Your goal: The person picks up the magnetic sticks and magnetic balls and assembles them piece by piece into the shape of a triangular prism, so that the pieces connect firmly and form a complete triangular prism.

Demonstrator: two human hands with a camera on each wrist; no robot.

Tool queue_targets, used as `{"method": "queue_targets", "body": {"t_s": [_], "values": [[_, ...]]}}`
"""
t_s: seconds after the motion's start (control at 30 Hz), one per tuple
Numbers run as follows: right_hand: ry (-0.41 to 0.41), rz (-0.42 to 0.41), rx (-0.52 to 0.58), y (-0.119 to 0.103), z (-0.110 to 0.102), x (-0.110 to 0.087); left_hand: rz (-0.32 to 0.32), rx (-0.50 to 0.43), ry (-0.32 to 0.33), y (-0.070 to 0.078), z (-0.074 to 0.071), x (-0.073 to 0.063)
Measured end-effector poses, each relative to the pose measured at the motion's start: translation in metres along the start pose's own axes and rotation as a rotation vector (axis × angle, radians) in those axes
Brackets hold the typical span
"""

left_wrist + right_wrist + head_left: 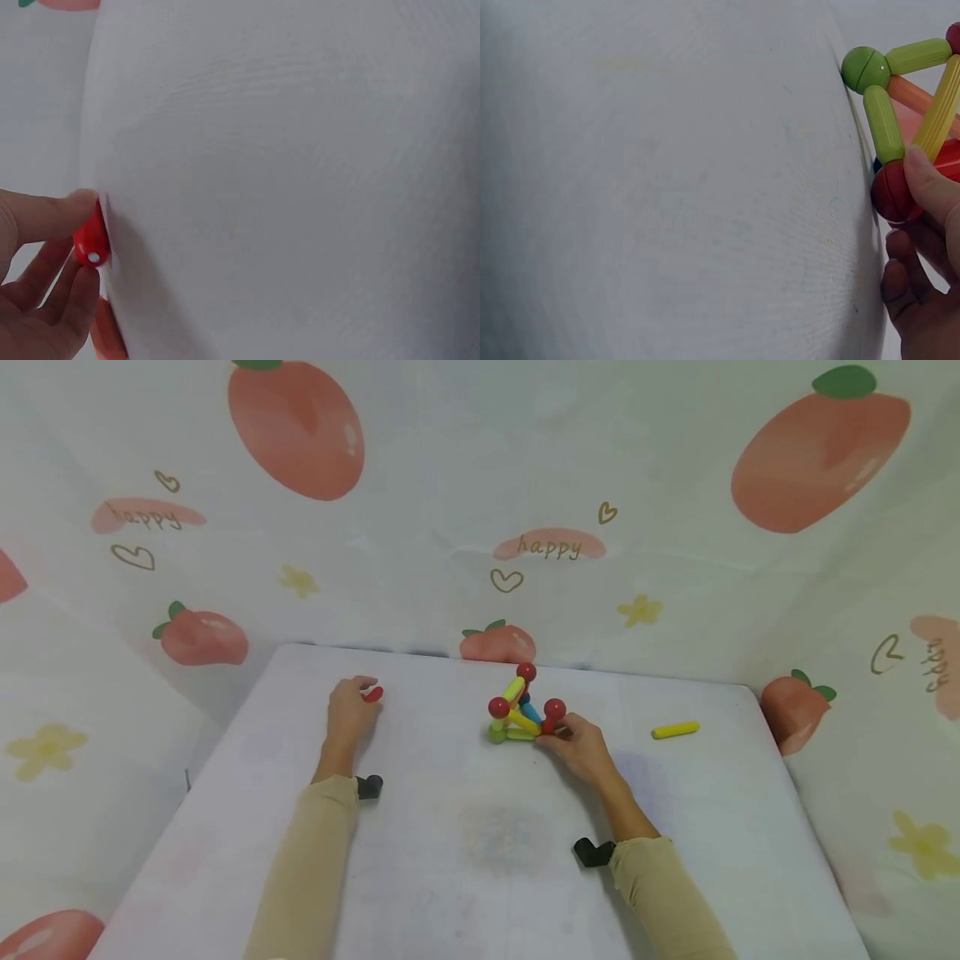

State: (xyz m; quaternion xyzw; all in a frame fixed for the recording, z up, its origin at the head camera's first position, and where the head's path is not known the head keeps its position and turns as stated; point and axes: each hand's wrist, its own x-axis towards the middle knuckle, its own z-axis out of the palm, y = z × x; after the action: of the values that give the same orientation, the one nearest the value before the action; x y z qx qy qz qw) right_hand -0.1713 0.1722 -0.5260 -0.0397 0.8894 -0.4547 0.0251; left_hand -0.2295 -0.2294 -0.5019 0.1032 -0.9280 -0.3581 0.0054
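At the left of the table, my left hand pinches a short red rod between thumb and fingertips, close to the table surface. A pale dot marks the rod's near end in the left wrist view. My right hand grips the lower right corner of a frame of coloured rods and balls, with the thumb by a dark red ball. A green ball forms another low corner, and red balls sit higher up. The fingers partly hide the gripped corner.
A loose yellow rod lies to the right of the frame. The white-covered table ends at the back against a fruit-printed curtain. Black wrist cameras stick out from both sleeves.
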Motion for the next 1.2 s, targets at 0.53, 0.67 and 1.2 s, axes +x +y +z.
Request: {"method": "queue_targets", "body": {"t_s": [0.53,0.67,1.2], "values": [[0.016,-0.028,-0.026,0.003,0.0,0.0,0.151,-0.172,-0.136,0.079,0.005,-0.032],[0.029,-0.034,-0.019,0.003,0.0,0.0,0.252,-0.224,-0.167,0.115,0.017,-0.05],[0.036,-0.085,0.001,0.005,0.001,0.002,0.622,-0.037,-0.265,0.17,0.073,-0.062]]}}
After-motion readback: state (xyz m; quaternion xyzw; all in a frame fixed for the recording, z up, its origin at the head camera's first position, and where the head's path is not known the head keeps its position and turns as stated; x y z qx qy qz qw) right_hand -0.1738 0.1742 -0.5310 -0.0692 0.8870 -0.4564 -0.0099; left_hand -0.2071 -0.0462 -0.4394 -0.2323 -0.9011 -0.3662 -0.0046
